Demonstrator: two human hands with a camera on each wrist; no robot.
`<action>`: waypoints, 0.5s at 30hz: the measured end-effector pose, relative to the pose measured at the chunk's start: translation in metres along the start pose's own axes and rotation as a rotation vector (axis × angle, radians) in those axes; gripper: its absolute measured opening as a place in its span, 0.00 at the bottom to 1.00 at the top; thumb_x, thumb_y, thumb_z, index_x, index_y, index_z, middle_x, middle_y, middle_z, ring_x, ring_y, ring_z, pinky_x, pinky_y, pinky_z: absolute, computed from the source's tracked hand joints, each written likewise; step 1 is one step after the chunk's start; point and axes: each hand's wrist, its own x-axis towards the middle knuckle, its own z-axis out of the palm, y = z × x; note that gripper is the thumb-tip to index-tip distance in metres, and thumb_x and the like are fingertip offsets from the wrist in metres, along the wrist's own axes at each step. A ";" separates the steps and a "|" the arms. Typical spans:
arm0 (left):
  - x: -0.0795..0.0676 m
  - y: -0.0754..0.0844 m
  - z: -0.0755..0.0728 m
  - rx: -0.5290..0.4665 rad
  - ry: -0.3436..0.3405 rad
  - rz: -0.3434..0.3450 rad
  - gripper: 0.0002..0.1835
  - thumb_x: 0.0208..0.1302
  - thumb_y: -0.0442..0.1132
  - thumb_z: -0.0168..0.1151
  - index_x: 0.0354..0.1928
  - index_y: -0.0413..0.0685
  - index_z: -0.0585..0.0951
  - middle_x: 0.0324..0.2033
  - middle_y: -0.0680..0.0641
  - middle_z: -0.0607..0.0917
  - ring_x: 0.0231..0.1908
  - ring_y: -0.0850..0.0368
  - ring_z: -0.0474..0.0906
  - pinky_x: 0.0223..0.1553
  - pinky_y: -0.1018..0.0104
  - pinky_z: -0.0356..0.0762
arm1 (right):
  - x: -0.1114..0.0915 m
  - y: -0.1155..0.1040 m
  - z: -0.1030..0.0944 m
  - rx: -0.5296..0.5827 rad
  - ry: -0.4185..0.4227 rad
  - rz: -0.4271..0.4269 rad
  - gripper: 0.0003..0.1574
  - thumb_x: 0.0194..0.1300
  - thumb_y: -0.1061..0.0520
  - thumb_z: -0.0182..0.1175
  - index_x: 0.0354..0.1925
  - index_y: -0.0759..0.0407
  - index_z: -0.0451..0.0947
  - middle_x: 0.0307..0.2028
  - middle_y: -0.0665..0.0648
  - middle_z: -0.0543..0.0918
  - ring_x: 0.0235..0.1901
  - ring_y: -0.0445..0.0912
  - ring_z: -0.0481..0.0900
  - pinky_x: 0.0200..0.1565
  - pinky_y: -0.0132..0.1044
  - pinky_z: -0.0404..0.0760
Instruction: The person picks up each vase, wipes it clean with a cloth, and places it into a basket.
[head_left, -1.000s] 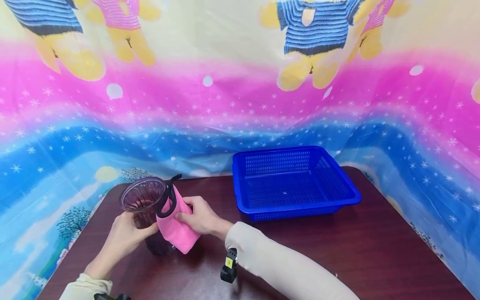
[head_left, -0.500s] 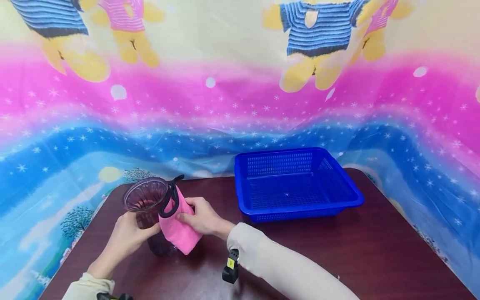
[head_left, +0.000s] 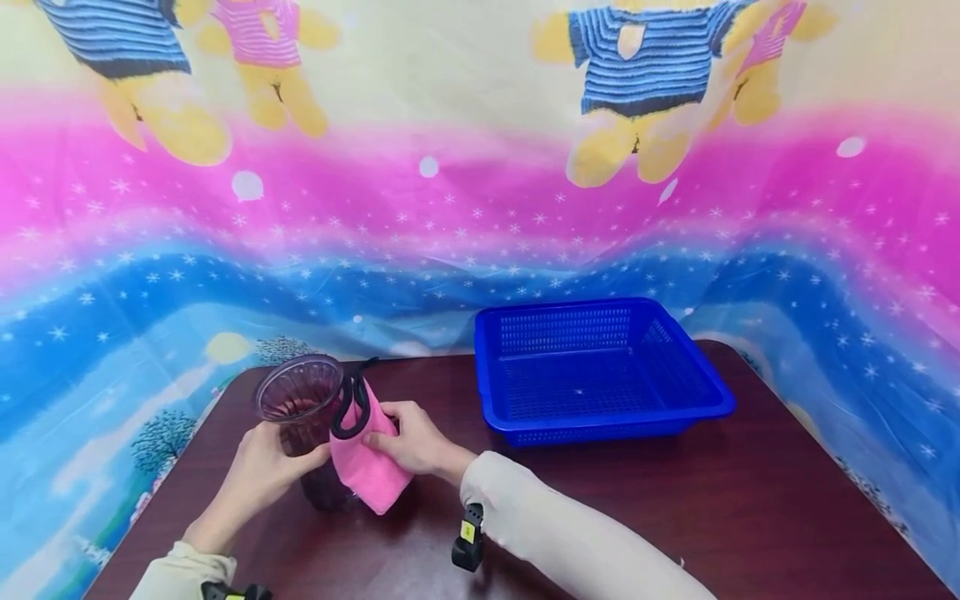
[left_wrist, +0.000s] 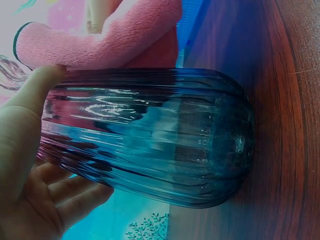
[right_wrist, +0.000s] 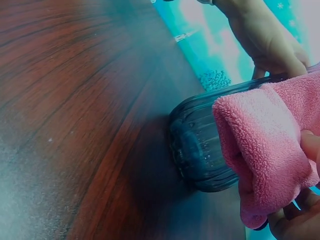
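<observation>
A tall, ribbed, see-through purple vase (head_left: 300, 390) with a flared rim stands on the table at the left, its base on the wood in the left wrist view. My left hand (head_left: 262, 468) grips it below the rim, thumb in front and fingers around the far side. A folded pink cloth (head_left: 367, 471) with black edging lies against the vase's right side. My right hand (head_left: 416, 440) holds this cloth, thumb on top of it. In the right wrist view the fluffy cloth (right_wrist: 265, 145) covers part of the vase (right_wrist: 197, 142), whose rounded base stays visible.
A blue perforated plastic basket (head_left: 495, 417) sits at the back right of the dark wooden table (head_left: 675, 508). Behind the table hangs a printed fabric backdrop (head_left: 420, 217) with bears and snowflakes. Each wrist wears a black strap (head_left: 468, 537).
The head view has shifted slightly, so everything appears a little further right. Both hands keep their hold, with the cloth at nearly the same place on the vase.
</observation>
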 end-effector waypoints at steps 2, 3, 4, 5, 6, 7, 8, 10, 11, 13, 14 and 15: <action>0.000 0.000 0.000 -0.003 -0.001 0.002 0.30 0.51 0.45 0.77 0.54 0.41 0.78 0.43 0.33 0.88 0.45 0.35 0.85 0.44 0.42 0.80 | -0.001 0.003 0.001 -0.010 -0.001 0.003 0.14 0.64 0.63 0.66 0.49 0.62 0.84 0.37 0.61 0.88 0.26 0.35 0.78 0.31 0.25 0.77; 0.000 0.000 0.001 -0.005 -0.001 0.003 0.30 0.51 0.45 0.77 0.54 0.41 0.78 0.43 0.33 0.88 0.45 0.35 0.85 0.44 0.42 0.80 | -0.001 0.004 0.001 -0.013 -0.003 0.005 0.14 0.64 0.63 0.66 0.49 0.62 0.84 0.36 0.61 0.88 0.26 0.35 0.78 0.31 0.25 0.77; 0.000 0.000 0.001 -0.007 0.000 0.004 0.30 0.51 0.46 0.77 0.54 0.41 0.78 0.44 0.33 0.88 0.45 0.35 0.85 0.44 0.41 0.80 | -0.002 0.005 0.001 -0.017 -0.003 0.008 0.15 0.64 0.63 0.66 0.50 0.62 0.84 0.36 0.61 0.88 0.26 0.35 0.77 0.32 0.25 0.77; 0.000 0.000 0.001 -0.010 0.000 0.003 0.30 0.51 0.46 0.77 0.55 0.41 0.78 0.44 0.33 0.88 0.46 0.34 0.85 0.45 0.41 0.80 | -0.002 0.007 0.001 -0.017 -0.003 0.011 0.15 0.64 0.63 0.66 0.50 0.62 0.84 0.36 0.61 0.88 0.27 0.34 0.77 0.32 0.25 0.77; 0.000 0.001 0.001 -0.012 0.000 0.002 0.31 0.51 0.47 0.77 0.55 0.41 0.78 0.45 0.33 0.88 0.46 0.34 0.85 0.45 0.41 0.80 | -0.003 0.008 0.002 -0.018 -0.004 0.017 0.15 0.64 0.63 0.66 0.50 0.62 0.84 0.36 0.60 0.88 0.26 0.34 0.77 0.31 0.25 0.77; 0.000 0.001 0.001 -0.015 -0.001 0.001 0.31 0.51 0.47 0.77 0.55 0.41 0.78 0.45 0.33 0.88 0.47 0.34 0.85 0.46 0.40 0.80 | -0.003 0.010 0.002 -0.017 -0.004 0.021 0.15 0.64 0.63 0.66 0.50 0.62 0.84 0.36 0.61 0.88 0.26 0.34 0.77 0.31 0.25 0.77; 0.000 0.001 0.001 -0.016 -0.001 0.000 0.31 0.52 0.48 0.77 0.56 0.41 0.78 0.46 0.33 0.88 0.47 0.34 0.85 0.46 0.40 0.80 | -0.004 0.011 0.003 -0.013 -0.006 0.025 0.15 0.64 0.63 0.66 0.50 0.62 0.84 0.36 0.61 0.88 0.26 0.34 0.78 0.31 0.25 0.78; -0.001 0.001 0.000 -0.021 0.001 0.000 0.31 0.52 0.48 0.77 0.56 0.41 0.78 0.46 0.33 0.88 0.48 0.34 0.84 0.46 0.40 0.79 | -0.005 0.013 0.003 -0.013 -0.009 0.033 0.15 0.64 0.63 0.66 0.50 0.62 0.84 0.35 0.61 0.88 0.25 0.34 0.78 0.30 0.25 0.78; -0.001 0.001 0.000 -0.024 0.001 0.001 0.32 0.52 0.48 0.77 0.56 0.42 0.78 0.47 0.32 0.88 0.49 0.33 0.84 0.47 0.40 0.79 | -0.006 0.015 0.004 -0.015 -0.010 0.036 0.15 0.64 0.63 0.66 0.50 0.62 0.84 0.35 0.61 0.88 0.25 0.34 0.78 0.30 0.26 0.78; -0.001 0.001 0.000 -0.029 0.006 0.003 0.32 0.53 0.49 0.77 0.57 0.42 0.78 0.48 0.32 0.87 0.49 0.33 0.84 0.47 0.39 0.79 | -0.006 0.018 0.005 -0.028 -0.010 0.041 0.15 0.63 0.63 0.66 0.50 0.62 0.84 0.35 0.61 0.89 0.25 0.34 0.78 0.30 0.25 0.78; -0.001 0.001 0.000 -0.032 0.009 0.004 0.32 0.53 0.49 0.77 0.57 0.42 0.77 0.48 0.32 0.87 0.50 0.33 0.84 0.47 0.39 0.79 | -0.006 0.019 0.005 -0.038 -0.010 0.042 0.15 0.63 0.63 0.66 0.49 0.61 0.84 0.35 0.60 0.89 0.25 0.34 0.77 0.30 0.25 0.78; -0.001 0.001 0.000 -0.035 0.011 0.004 0.32 0.53 0.49 0.78 0.57 0.43 0.77 0.48 0.32 0.87 0.50 0.32 0.83 0.48 0.39 0.78 | -0.006 0.020 0.006 -0.049 -0.009 0.044 0.14 0.63 0.63 0.66 0.49 0.61 0.84 0.35 0.60 0.89 0.25 0.33 0.77 0.30 0.25 0.77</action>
